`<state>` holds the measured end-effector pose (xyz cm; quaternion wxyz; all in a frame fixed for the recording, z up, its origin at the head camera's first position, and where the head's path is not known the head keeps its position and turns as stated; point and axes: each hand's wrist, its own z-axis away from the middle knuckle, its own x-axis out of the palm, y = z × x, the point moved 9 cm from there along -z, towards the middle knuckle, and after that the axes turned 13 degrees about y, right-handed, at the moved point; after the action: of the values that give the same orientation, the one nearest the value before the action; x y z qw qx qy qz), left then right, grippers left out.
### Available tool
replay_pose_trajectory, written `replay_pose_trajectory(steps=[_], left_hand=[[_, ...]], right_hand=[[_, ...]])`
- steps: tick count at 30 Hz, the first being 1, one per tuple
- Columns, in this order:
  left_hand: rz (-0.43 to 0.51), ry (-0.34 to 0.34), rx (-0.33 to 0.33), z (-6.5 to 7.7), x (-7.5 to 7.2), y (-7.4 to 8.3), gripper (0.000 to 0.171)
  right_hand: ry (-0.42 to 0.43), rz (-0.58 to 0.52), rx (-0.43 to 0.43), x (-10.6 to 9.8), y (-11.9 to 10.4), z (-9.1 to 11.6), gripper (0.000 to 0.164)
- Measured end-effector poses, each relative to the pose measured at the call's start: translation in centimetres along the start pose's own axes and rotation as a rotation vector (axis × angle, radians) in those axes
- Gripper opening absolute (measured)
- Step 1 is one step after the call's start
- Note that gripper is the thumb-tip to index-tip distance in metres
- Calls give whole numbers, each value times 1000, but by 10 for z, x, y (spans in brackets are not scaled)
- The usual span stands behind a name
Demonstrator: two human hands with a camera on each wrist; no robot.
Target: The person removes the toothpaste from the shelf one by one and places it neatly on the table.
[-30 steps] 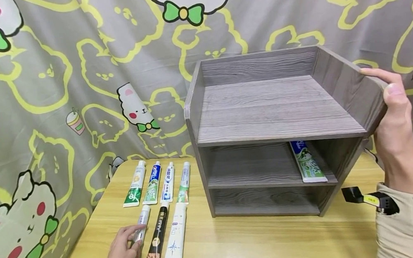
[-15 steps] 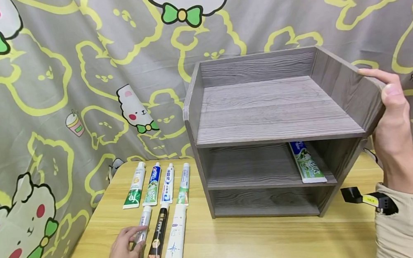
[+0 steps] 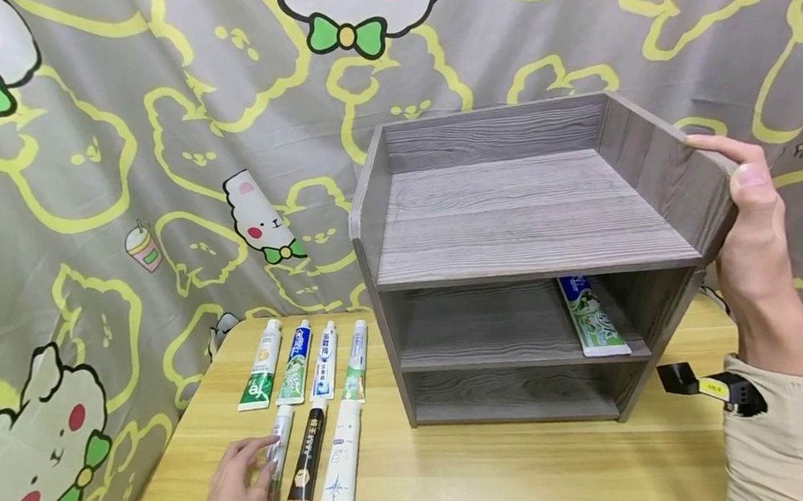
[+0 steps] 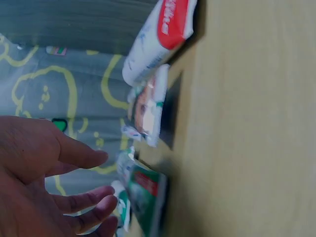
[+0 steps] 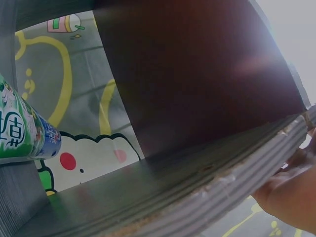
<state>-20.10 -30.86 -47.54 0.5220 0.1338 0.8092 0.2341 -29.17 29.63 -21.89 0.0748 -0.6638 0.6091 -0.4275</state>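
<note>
My left hand hovers at the leftmost front toothpaste tube, fingertips overlapping it. The fingers are relaxed, thumb apart from them; in the left wrist view a gap shows between thumb and fingers beside the tube's green and red end. To its right lie a black toothpaste tube and a white and red Colgate tube. My right hand grips the right side panel of a grey wooden shelf, thumb over its edge. A green and blue toothpaste tube lies inside on the middle level.
Behind the front tubes lies a row of several more: a white and green tube, a blue and green one, a white and blue one and a slim one. A patterned curtain hangs behind the wooden table.
The head view has shifted slightly, moving the shelf a little left in the picture. My left hand stays over the same tube and my right hand keeps its grip on the shelf.
</note>
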Motion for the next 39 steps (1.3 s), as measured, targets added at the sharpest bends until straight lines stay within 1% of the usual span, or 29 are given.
replay_pose_trajectory(steps=[3,6,8,13,15,17,19,20,21,23,25,27,30,34,39], left_hand=[[7,64,38,1,-7,11,34],[30,114,69,2,-13,28,34],[68,125,96,2,-16,43,35],[175,136,184,1,-23,88,38],[216,121,185,2,-24,103,39],[265,90,178,4,-23,117,40],[308,45,170,6,-20,130,43],[335,19,176,7,-17,137,44],[367,0,196,8,-16,145,45],[424,-14,249,11,-15,160,46],[478,-16,301,13,-15,173,45],[513,-2,336,14,-15,183,43],[547,-7,352,13,-12,196,38],[595,-47,391,12,-6,218,39],[650,-70,472,12,1,250,39]], right_hand=[[-2,3,-1,1,0,-1,43],[-3,-22,9,2,0,-1,44],[0,-31,11,2,0,-1,46],[5,-24,3,0,-3,0,49],[-2,-29,9,0,-3,0,48],[-13,-31,15,1,-1,-1,47],[-15,-31,24,1,0,-1,46],[-13,-23,21,1,0,-1,45],[-11,-16,17,0,1,0,45],[-7,-17,15,1,1,0,45],[-6,-28,16,2,1,-1,45],[-6,-35,17,2,1,-1,45],[-3,-42,17,3,1,-1,45],[15,-41,15,1,1,-1,44],[18,-38,11,1,1,-1,44]])
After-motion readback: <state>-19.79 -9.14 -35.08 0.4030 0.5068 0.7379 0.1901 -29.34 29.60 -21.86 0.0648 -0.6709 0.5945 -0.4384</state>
